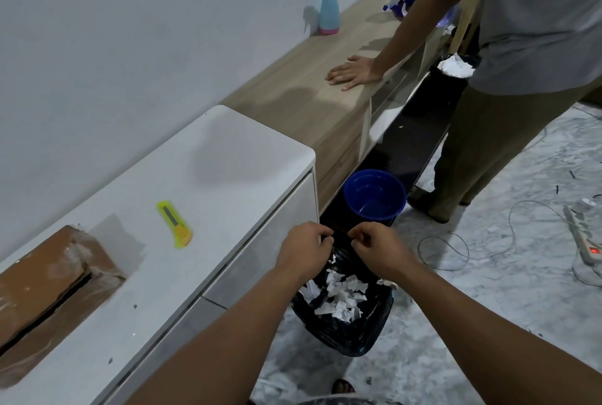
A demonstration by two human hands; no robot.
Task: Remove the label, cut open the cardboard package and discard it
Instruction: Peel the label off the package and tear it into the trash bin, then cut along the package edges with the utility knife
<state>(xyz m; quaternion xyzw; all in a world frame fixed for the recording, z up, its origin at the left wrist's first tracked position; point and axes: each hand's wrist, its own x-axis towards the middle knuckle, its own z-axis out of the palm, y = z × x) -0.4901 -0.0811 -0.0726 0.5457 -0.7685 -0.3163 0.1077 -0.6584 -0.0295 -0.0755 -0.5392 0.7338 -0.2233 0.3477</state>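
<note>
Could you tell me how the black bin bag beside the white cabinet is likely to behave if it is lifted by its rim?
The black bin bag looks thin and crinkled, so it would probably sag and fold. It holds only torn paper scraps, so it is likely light. Its glossy film may be slippery.

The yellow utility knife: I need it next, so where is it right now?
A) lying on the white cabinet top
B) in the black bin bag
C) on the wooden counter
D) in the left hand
A: the yellow utility knife lies on the white cabinet top, apart from both hands.
</note>
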